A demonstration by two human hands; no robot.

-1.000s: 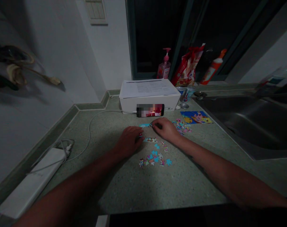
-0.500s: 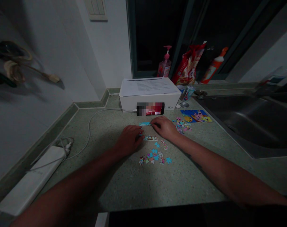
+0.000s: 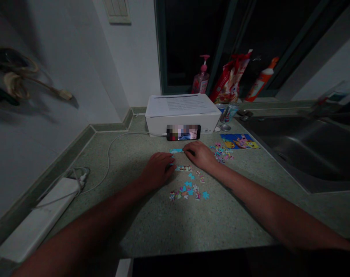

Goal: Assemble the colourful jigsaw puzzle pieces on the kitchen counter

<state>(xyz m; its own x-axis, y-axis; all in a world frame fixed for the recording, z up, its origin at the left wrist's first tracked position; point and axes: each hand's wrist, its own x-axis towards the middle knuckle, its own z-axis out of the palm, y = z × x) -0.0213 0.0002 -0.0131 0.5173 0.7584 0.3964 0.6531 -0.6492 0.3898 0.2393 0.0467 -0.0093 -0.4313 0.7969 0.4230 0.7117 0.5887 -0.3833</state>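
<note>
A partly joined jigsaw puzzle lies flat on the counter, with a light blue strip (image 3: 177,151) at its top and a patterned strip (image 3: 184,168) at its bottom. My left hand (image 3: 159,169) rests at its left side, thumb and fingers apart, covering part of that edge. At the right end of the blue strip, the fingertips of my right hand (image 3: 200,154) are pinched on a jigsaw piece, mostly hidden by the fingers. Several loose jigsaw pieces (image 3: 188,191) are scattered nearer to me. Another pile of pieces (image 3: 221,152) sits just right of my right hand.
Behind the puzzle, a phone (image 3: 183,132) with a cable leans against a white box (image 3: 154,124). A picture card (image 3: 240,141) lies near the sink (image 3: 304,154). Cans (image 3: 229,113) stand beside the box. A power strip (image 3: 39,219) lies at left.
The phone's screen shows a different picture. Both hands stay almost where they were, and the puzzle pieces look unmoved.
</note>
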